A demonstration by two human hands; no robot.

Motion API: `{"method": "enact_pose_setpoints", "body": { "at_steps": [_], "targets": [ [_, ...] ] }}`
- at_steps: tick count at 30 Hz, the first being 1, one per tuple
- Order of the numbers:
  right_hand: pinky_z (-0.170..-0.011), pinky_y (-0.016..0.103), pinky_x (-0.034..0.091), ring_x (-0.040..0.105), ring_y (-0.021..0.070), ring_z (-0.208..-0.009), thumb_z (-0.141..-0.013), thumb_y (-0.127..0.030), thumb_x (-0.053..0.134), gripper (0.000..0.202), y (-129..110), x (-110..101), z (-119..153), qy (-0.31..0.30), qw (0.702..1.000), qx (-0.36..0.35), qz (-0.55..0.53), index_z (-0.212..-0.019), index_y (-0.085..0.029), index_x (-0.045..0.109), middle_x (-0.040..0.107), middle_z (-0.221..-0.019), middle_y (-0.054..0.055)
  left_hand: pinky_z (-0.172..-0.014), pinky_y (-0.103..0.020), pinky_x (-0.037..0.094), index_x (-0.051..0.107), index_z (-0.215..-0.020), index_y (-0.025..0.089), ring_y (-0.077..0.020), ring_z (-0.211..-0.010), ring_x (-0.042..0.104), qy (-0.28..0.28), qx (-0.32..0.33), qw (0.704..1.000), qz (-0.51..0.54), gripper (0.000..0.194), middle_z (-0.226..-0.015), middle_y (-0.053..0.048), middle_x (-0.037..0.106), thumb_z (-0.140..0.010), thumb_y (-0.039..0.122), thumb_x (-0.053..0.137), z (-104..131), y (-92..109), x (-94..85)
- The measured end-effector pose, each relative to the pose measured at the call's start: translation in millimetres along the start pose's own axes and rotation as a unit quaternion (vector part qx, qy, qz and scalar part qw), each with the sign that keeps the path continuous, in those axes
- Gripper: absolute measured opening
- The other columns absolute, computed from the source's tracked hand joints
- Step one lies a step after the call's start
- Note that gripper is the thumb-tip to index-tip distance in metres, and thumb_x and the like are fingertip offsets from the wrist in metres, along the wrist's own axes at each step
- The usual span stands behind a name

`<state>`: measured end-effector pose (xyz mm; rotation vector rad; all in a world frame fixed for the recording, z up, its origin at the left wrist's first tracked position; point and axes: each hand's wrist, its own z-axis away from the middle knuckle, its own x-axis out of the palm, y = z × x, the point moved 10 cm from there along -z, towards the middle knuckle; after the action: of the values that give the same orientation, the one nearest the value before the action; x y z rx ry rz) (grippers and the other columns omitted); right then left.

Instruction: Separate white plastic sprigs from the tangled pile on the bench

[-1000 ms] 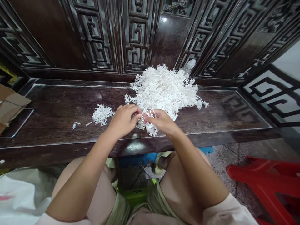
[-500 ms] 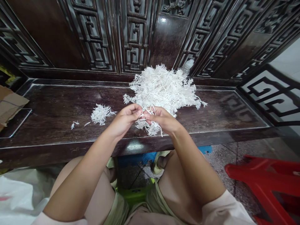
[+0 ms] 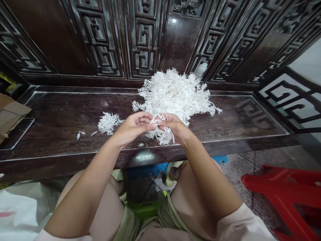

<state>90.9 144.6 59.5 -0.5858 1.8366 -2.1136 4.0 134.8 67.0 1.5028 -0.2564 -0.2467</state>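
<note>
My left hand [image 3: 136, 126] pinches thin white strands close to its fingertips. Touching or nearly touching it, my right hand [image 3: 175, 126] is closed on the same white strands, and a loop sticks up above its fingers. Frilly white tufts [image 3: 162, 136] hang just below both hands. Behind them rises a large heap of white frilly strands [image 3: 175, 93] on the dark wooden bench [image 3: 62, 103]. A smaller white tuft pile [image 3: 107, 123] lies to the left of my left hand.
Small white scraps [image 3: 78, 136] lie at the left. A clear bottle [image 3: 201, 69] stands behind the heap. Torn cardboard [image 3: 11, 113] is at the far left, a red stool [image 3: 286, 190] at the lower right, and a carved wooden back [image 3: 180, 43] rises behind.
The left hand has shifted slightly right, its thumb now further over the strands. The right hand's fingers have moved a little around the strands. The heap looks the same.
</note>
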Motion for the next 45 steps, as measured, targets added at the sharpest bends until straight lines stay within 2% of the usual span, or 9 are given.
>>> {"method": "enact_pose_setpoints", "body": {
  "at_steps": [3,9,18,24,28,37,39,42,45],
  "targets": [
    [-0.062,0.025,0.033,0.042,0.0069,-0.056,-0.068,-0.032,0.061,0.018,1,-7,-1,0.033,0.999,-0.001,0.043,-0.072,-0.016,0.055,0.048,-0.056,-0.005,-0.072,-0.028,0.042,0.054,-0.082,0.015,-0.012,-0.073,0.053,0.044,0.017,0.997,-0.065,0.029,-0.078,-0.002,0.057,-0.064,0.034,0.066,-1,1,-7.5],
    [-0.061,0.024,0.035,0.046,0.0085,-0.059,-0.073,-0.028,0.053,0.013,-7,-7,2,0.046,0.984,-0.024,0.172,-0.072,-0.015,0.054,0.052,-0.061,-0.003,-0.068,-0.027,0.04,0.054,-0.078,0.015,-0.0127,-0.072,0.052,0.026,0.022,0.983,-0.18,0.022,-0.077,-0.002,0.057,-0.074,0.037,0.053,0,2,-2.3],
    [-0.063,0.025,0.034,0.048,0.012,-0.065,-0.074,-0.026,0.047,0.014,-15,5,6,0.072,0.921,-0.106,0.367,-0.071,-0.016,0.055,0.056,-0.068,0.001,-0.049,-0.025,0.022,0.038,-0.055,0.018,-0.0103,-0.052,0.033,0.058,-0.004,0.937,-0.344,0.021,-0.051,0.004,0.037,-0.073,0.029,0.041,0,-5,-1.9],
    [-0.061,0.024,0.035,0.046,0.0097,-0.062,-0.071,-0.022,0.048,0.008,-26,7,5,0.058,0.948,-0.124,0.288,-0.066,-0.016,0.053,0.052,-0.063,-0.002,-0.051,-0.024,0.024,0.035,-0.056,0.018,-0.0103,-0.055,0.032,0.063,0.012,0.966,-0.25,0.02,-0.054,0.003,0.033,-0.074,0.026,0.037,3,0,4.1],
    [-0.054,0.023,0.033,0.039,0.007,-0.052,-0.071,-0.027,0.051,0.012,-28,10,8,0.015,0.982,-0.081,0.171,-0.063,-0.017,0.049,0.044,-0.053,-0.005,-0.052,-0.024,0.031,0.041,-0.06,0.018,-0.011,-0.057,0.036,0.042,-0.003,0.997,-0.071,0.018,-0.06,0.001,0.04,-0.075,0.025,0.033,9,4,18.6],
    [-0.048,0.023,0.034,0.038,0.0059,-0.046,-0.062,-0.039,0.063,0.024,-22,14,19,-0.081,0.996,0.002,0.025,-0.062,-0.019,0.05,0.044,-0.051,-0.005,-0.053,-0.029,0.039,0.025,-0.055,0.02,-0.0089,-0.045,0.023,-0.004,-0.039,0.989,0.141,0.02,-0.053,0.003,0.018,-0.074,0.021,0.028,16,3,49.3],
    [-0.049,0.024,0.035,0.039,0.0067,-0.048,-0.06,-0.041,0.063,0.026,-26,18,24,-0.104,0.995,-0.007,-0.002,-0.059,-0.019,0.05,0.045,-0.052,-0.004,-0.054,-0.03,0.04,0.019,-0.054,0.02,-0.0093,-0.045,0.023,0.007,-0.028,0.991,0.132,0.024,-0.052,0.003,0.017,-0.077,0.023,0.024,14,8,38.8],
    [-0.05,0.025,0.033,0.035,0.007,-0.047,-0.059,-0.044,0.063,0.029,-31,30,30,-0.147,0.988,-0.032,-0.036,-0.054,-0.02,0.047,0.041,-0.049,-0.005,-0.056,-0.031,0.038,0.012,-0.057,0.019,-0.0108,-0.046,0.022,0.122,0.035,0.986,0.108,0.024,-0.053,0.002,0.014,-0.08,0.024,0.018,9,24,-16.4],
    [-0.053,0.027,0.032,0.032,0.0077,-0.048,-0.067,-0.042,0.056,0.027,-18,17,20,-0.046,0.998,-0.012,-0.05,-0.057,-0.02,0.045,0.037,-0.05,-0.004,-0.06,-0.03,0.036,0.022,-0.055,0.019,-0.0121,-0.052,0.031,0.221,0.078,0.972,0.002,0.025,-0.053,0.001,0.024,-0.079,0.026,0.027,8,31,-78.8]
  ]
}}
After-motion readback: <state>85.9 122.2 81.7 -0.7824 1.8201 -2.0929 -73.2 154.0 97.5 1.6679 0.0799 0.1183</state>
